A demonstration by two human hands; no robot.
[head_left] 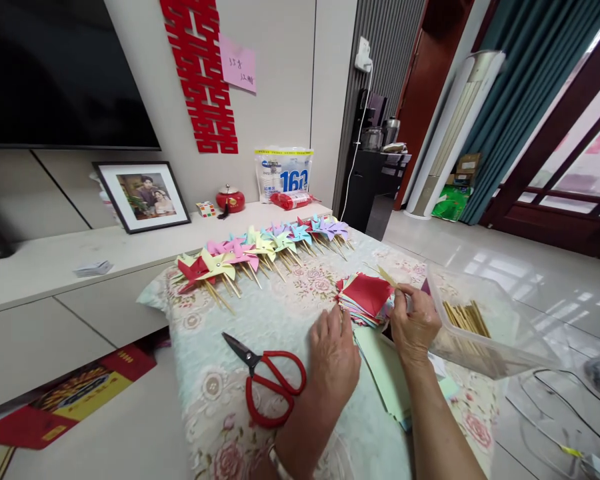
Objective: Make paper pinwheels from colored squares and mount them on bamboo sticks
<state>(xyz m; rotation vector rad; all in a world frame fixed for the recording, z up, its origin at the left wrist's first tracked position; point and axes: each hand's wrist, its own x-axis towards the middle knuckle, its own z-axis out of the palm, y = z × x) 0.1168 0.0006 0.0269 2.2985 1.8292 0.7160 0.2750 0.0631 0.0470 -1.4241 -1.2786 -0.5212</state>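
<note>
A stack of coloured paper squares with a red one on top lies on the flowered tablecloth. My left hand rests palm down by its near left edge, fingers lying on the cloth and touching the stack. At the stack's right side, my right hand pinches a thin yellow piece of paper, seen almost edge-on. Pale green paper sheets lie between my forearms, partly under the right one. Red-handled scissors lie spread left of my left hand.
Finished paper pinwheels on sticks line the table's far side. A clear plastic box holding wooden sticks stands at the right. Behind is a white cabinet top with a framed photo. Cables lie on the floor at right.
</note>
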